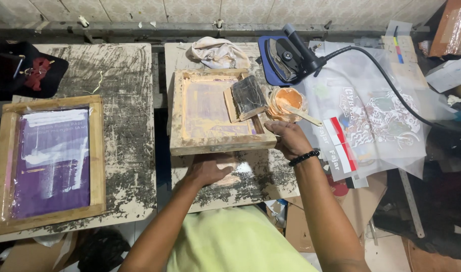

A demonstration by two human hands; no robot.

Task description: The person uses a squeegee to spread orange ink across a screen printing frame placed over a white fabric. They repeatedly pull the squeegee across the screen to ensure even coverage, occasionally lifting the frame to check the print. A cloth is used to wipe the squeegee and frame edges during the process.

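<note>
A wooden printing screen frame (pixel 218 143) with a purple and orange mesh lies on the stained middle board (pixel 260 181). A squeegee (pixel 246 98) with a dark blade rests inside the frame at its right side. My right hand (pixel 287 138), with a black bead bracelet at the wrist, grips the frame's near right corner. My left hand (pixel 208 168) lies flat on the board just below the frame's front rail, fingers spread, holding nothing.
A second wooden screen (pixel 49 163) with purple mesh lies on the left board. An orange ink cup with a stick (pixel 288 103), a heat gun (pixel 291 55) with black cable, a crumpled rag (pixel 218 53) and printed transfer sheets (pixel 371 121) sit behind and right.
</note>
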